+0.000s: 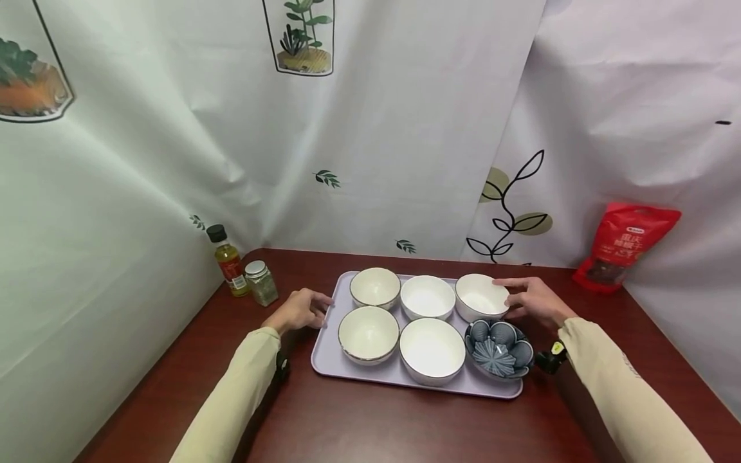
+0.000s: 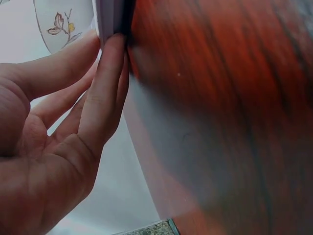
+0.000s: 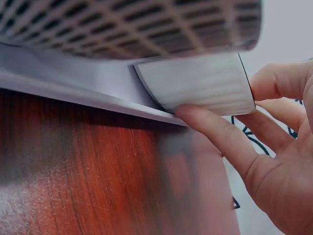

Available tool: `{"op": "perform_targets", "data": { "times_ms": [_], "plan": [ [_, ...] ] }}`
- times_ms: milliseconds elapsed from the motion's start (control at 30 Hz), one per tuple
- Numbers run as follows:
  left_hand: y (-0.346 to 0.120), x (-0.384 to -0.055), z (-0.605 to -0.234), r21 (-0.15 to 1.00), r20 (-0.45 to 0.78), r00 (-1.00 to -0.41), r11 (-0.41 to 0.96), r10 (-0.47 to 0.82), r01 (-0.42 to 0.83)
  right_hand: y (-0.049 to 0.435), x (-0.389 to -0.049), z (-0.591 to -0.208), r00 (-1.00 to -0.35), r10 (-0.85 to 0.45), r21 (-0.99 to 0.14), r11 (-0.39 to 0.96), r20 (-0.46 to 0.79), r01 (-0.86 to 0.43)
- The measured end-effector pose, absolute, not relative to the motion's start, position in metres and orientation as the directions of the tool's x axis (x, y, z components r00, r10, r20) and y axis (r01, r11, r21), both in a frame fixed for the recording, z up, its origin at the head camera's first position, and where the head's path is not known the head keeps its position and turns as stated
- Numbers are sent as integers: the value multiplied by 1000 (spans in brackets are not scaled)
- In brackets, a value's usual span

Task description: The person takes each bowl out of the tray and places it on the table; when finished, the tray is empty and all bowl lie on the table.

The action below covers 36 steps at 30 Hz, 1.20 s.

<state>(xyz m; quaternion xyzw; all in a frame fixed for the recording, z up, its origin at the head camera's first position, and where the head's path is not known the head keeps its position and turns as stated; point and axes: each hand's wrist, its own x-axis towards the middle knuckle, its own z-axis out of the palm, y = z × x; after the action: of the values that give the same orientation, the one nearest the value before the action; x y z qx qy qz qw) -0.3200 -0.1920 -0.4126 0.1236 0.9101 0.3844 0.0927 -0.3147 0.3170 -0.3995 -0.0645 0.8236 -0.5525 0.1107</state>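
Note:
A pale lilac tray (image 1: 370, 374) lies on the table and bears several bowls. At its left edge my left hand (image 1: 299, 310) pinches the rim; the left wrist view shows the thumb and fingers (image 2: 110, 63) meeting there. My right hand (image 1: 537, 299) holds the white bowl (image 1: 479, 296) at the back right corner. Its fingers lie at the dark rim and another digit (image 3: 215, 125) presses the outer wall. A dark blue patterned bowl (image 1: 499, 347) stands in front of that one. White bowls fill the back left (image 1: 375, 287), back middle (image 1: 428, 297), front left (image 1: 368, 334) and front middle (image 1: 432, 349).
An oil bottle (image 1: 229, 260) with a black cap and a small jar (image 1: 262, 283) stand left of the tray. A red food pouch (image 1: 625, 247) leans against the wall at the back right. Dark red wooden table (image 1: 405, 424) shows in front of the tray.

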Motion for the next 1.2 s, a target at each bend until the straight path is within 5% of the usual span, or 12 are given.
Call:
{"op": "perform_targets", "data": {
  "times_ms": [300, 533, 933, 1200],
  "plan": [
    [-191, -319, -409, 695, -74, -958, 703, 278, 150, 329, -317, -380, -971, -231, -955, 297, -66, -6],
    [-192, -321, -408, 678, -73, -948, 712, 310, 180, 350, -317, -367, -995, -70, -929, 367, -73, 42],
    [-190, -326, -408, 648, -71, -935, 729, 346, 221, 365, -313, -382, -968, 211, -934, 300, -135, 195],
    [-189, -326, -406, 638, -88, -938, 742, 336, 206, 363, -316, -392, -952, 266, -940, 258, -153, 223]
  ]
}}
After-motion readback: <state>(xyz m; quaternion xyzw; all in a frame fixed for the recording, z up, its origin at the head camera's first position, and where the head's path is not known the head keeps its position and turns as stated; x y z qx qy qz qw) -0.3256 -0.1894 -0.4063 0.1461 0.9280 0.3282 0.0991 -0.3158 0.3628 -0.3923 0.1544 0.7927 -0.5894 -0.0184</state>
